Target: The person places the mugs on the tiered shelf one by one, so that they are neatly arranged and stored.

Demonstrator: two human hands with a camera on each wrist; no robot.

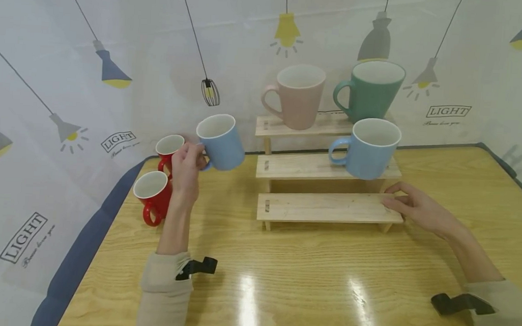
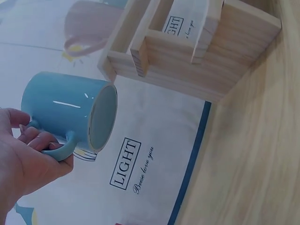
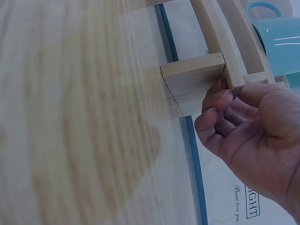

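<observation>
My left hand [image 1: 184, 174] grips a light blue mug [image 1: 224, 146] by its handle, holding it raised to the left of a three-step wooden stand [image 1: 320, 209]. In the left wrist view the fingers curl through the handle of that mug [image 2: 58, 105]. At the right end of the lowest step, my right hand [image 1: 424, 211] pinches the board between thumb and fingers; the right wrist view shows this hand [image 3: 258, 136] at the board's corner. A second light blue mug [image 1: 370, 151] stands on the middle step, towards the right, handle pointing left.
A pink mug [image 1: 300, 101] and a green mug [image 1: 375, 95] stand on the top step. Two red mugs, a nearer one [image 1: 163, 197] and a farther one [image 1: 170, 146], are on the wooden table [image 1: 290, 282] by its left edge. A printed cloth [image 1: 151, 54] hangs behind.
</observation>
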